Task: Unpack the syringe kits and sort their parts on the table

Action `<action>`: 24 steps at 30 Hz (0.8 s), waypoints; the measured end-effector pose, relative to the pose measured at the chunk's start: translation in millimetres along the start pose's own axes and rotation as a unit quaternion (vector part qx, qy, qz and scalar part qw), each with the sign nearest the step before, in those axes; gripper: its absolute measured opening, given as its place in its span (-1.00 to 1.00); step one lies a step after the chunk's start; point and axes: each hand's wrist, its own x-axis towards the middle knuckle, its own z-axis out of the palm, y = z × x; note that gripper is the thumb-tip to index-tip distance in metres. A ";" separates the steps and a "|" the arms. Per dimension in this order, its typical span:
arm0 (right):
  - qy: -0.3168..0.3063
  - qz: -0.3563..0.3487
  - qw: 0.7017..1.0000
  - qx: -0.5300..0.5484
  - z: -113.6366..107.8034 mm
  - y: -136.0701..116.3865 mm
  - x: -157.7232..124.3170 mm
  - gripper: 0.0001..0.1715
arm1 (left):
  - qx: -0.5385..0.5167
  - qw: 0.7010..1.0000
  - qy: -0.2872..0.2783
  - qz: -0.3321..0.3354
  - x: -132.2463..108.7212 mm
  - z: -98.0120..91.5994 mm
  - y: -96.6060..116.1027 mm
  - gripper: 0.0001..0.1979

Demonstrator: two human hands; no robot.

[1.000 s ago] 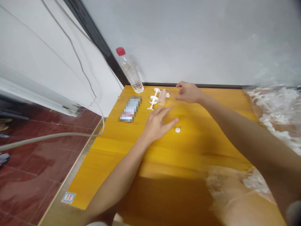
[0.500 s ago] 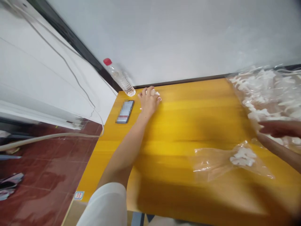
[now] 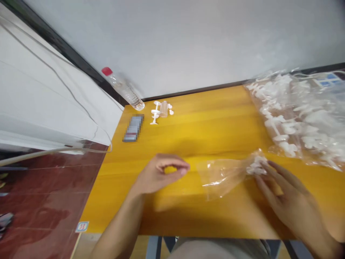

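Your left hand (image 3: 161,173) rested low over the near middle of the yellow table (image 3: 210,126). Its fingers were curled, and thumb and forefinger met at the tips in a narrow ring. Nothing showed between them, though blur made it hard to tell whether something tiny was pinched there.

Your right hand (image 3: 287,201) lay to the right and nearer to you. It was spread flat with its fingers stretched out toward the left. The fingertips touched the right end of a small clear bag (image 3: 223,174), gripping nothing. That bag lay flat on the table between your two hands. A little clump of white pieces (image 3: 255,167) sat inside its right end, just at your fingertips.

Farther off on the right, a big clear bag (image 3: 302,111) full of white plastic parts covered the far right corner of the table.

At the far left edge, against the wall, lay a few loose syringe parts (image 3: 161,109), white and clear. Just left of them lay a phone (image 3: 133,128), flat on the table. A water bottle (image 3: 122,88) with a red cap stood in the far left corner beside the phone.

A small sticker (image 3: 81,226) marked the near left corner of the table. Beyond the table's left edge, a thin cable (image 3: 67,90) ran down the white wall, above a dark red tiled floor (image 3: 40,201).
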 end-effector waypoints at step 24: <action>-0.119 -0.053 0.991 -0.007 54.0 4.5 66.9 -0.27 | -0.010 0.986 0.129 -0.109 36.0 55.9 -41.4 -0.52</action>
